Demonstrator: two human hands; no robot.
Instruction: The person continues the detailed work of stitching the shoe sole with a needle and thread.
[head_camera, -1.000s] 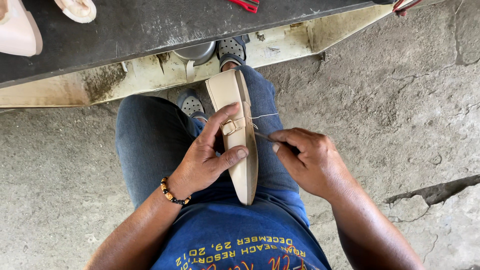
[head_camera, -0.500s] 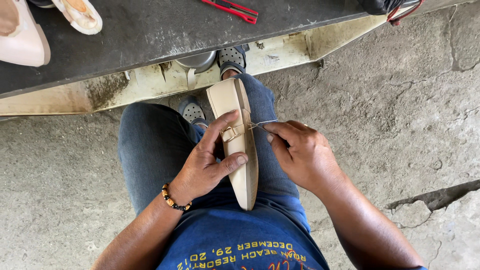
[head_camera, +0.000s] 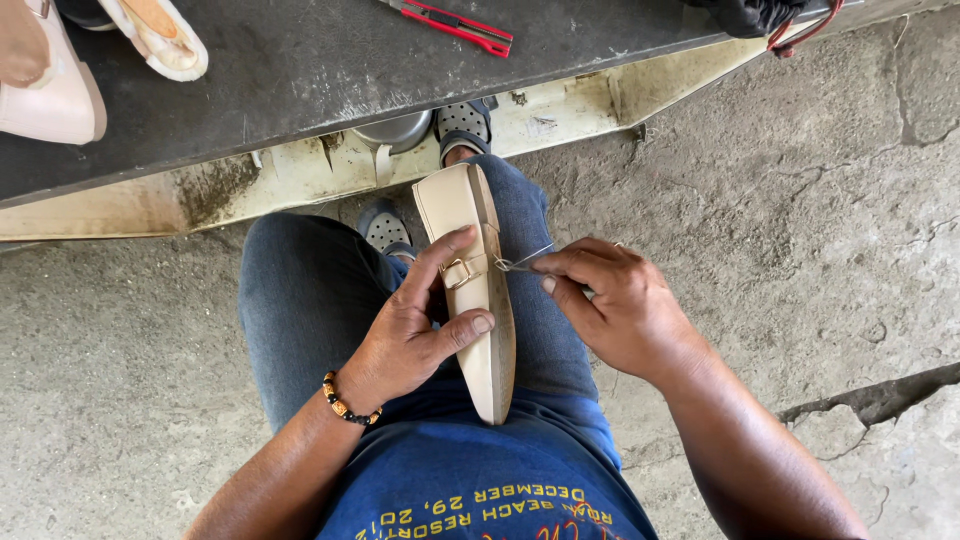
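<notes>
**Needle drawn in at the buckle strap**

The left hand (head_camera: 410, 335) gripped the beige shoe (head_camera: 478, 300) on its side along the lap, thumb across the smooth sole edge. At three o'clock, the right hand (head_camera: 620, 310), which had edged closer, pinched a thin metal needle (head_camera: 522, 260) with taut thread at the buckle (head_camera: 458, 272), mid-stitch.

A beige loafer (head_camera: 480, 290) stood on edge along the person's right thigh, toe pointing away. The left hand (head_camera: 415, 330) gripped it, index finger by the strap buckle (head_camera: 458, 272), thumb pressed on the sole edge. The right hand (head_camera: 610, 305) pinched a thin needle (head_camera: 522, 262) at the strap. Farther off, a dark counter (head_camera: 300, 70) carried a red utility knife (head_camera: 455, 26), a pink shoe (head_camera: 45, 80) and a sandal (head_camera: 155, 35).
</notes>
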